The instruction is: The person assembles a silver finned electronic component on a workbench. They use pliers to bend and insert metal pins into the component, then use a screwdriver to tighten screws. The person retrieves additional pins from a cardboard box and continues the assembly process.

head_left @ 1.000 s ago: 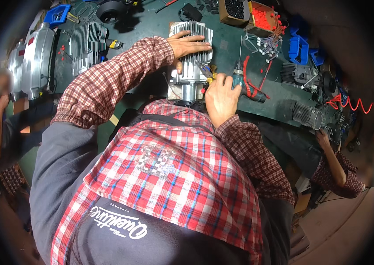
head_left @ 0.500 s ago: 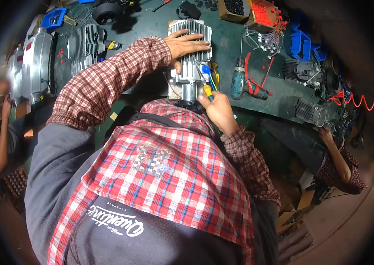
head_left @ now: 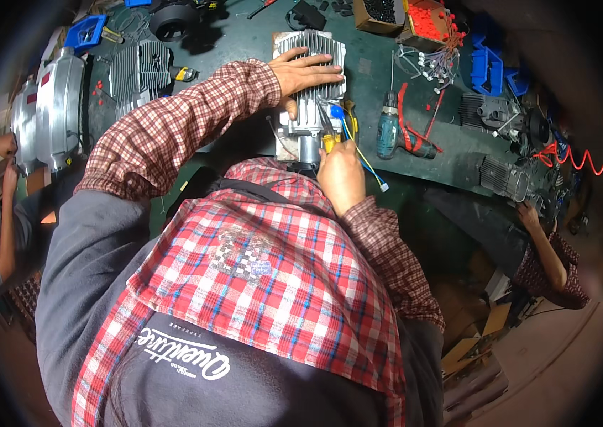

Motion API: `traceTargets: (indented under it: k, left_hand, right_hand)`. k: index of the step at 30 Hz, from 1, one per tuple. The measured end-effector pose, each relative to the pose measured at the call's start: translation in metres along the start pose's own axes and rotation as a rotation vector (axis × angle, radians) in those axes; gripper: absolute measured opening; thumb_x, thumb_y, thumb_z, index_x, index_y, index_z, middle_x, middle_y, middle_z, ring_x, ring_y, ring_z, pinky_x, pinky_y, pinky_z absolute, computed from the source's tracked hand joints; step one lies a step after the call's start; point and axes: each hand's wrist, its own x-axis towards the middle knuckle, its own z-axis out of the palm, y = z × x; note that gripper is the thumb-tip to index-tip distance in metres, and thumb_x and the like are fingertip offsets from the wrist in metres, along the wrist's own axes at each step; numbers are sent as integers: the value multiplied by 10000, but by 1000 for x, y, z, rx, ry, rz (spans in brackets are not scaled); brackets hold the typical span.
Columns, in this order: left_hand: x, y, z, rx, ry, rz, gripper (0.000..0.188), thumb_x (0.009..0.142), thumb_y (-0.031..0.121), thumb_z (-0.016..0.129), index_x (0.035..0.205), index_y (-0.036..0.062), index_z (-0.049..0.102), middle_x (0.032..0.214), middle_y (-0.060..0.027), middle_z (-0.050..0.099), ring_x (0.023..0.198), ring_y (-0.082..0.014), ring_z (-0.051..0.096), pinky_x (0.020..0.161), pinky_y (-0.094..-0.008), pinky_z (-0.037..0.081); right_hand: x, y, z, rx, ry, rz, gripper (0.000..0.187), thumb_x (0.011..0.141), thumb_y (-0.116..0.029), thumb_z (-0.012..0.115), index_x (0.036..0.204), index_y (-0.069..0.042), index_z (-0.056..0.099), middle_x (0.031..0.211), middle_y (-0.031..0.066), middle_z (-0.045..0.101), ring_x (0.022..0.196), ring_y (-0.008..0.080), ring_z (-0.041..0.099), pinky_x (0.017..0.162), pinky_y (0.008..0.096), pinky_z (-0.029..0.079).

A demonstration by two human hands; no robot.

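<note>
A silver finned motor housing point(head_left: 326, 48) lies on the bench right in front of me. My left hand point(head_left: 305, 75) rests flat across its fins, fingers stretched out and thumb lower down on the side. My right hand point(head_left: 342, 176) is closed around a screwdriver point(head_left: 329, 142) with a yellow handle. Its shaft points up and away against the near part of the housing; exactly where the tip sits is hard to make out. Just right of the shaft are a blue round piece point(head_left: 336, 111) and thin wires, which run past my right hand to a pale connector point(head_left: 384, 187).
A cordless drill point(head_left: 388, 128) with red straps lies to the right. Boxes of black parts point(head_left: 380, 14) and red caps point(head_left: 426, 27) stand at the back. More housings point(head_left: 138, 71) lie left and right. Other people's hands point(head_left: 527, 213) work at both sides.
My right hand has shifted a little left and turned, with its fingers now wrapped more over the screwdriver's handle. The wire end with its connector shows more plainly. My left hand stays on the fins.
</note>
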Motion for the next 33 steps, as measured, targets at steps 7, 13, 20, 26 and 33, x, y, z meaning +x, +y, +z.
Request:
traceTargets:
  k: [7,13,20,26,33]
  left_hand:
    - [6,3,-4,61,-61,-5,1385,314,805,588,1545,295,208,1612,31,212,1500,-245,134,1164,-624,132]
    - [3,-7,4,8,47,46,1377,316,828,561,1539,278,246,1608,15,227,1500,-252,135,1166,-612,115]
    - [5,-9,6,-10,72,50,1335,326,756,607,1532,299,257,1612,32,213,1502,-245,120,1161,-621,135]
    - [-2,0,-10,-25,-20,-28,1291,367,676,689,1525,295,267,1609,25,212,1502,-298,86,1178,-589,146]
    - [2,-5,-15,-33,6,-7,1347,344,776,620,1533,261,253,1611,9,206,1503,-299,73,1179,-592,130]
  right_hand:
    - [-2,-31,7,191,108,125,260,887,-143,630,875,117,626,884,332,605,796,486,634,698,499,528]
    - [17,-25,-30,408,-117,233,380,860,-246,700,789,123,646,754,334,622,788,470,650,685,478,518]
    - [35,-12,-59,610,-355,315,365,911,-272,674,703,26,636,541,33,546,427,112,478,404,289,367]
    - [37,32,-49,126,-165,-220,320,884,-238,680,808,69,627,762,185,596,627,329,619,604,437,491]
    - [36,68,-14,-275,202,-486,219,836,-184,664,870,10,569,944,157,501,823,352,580,677,448,527]
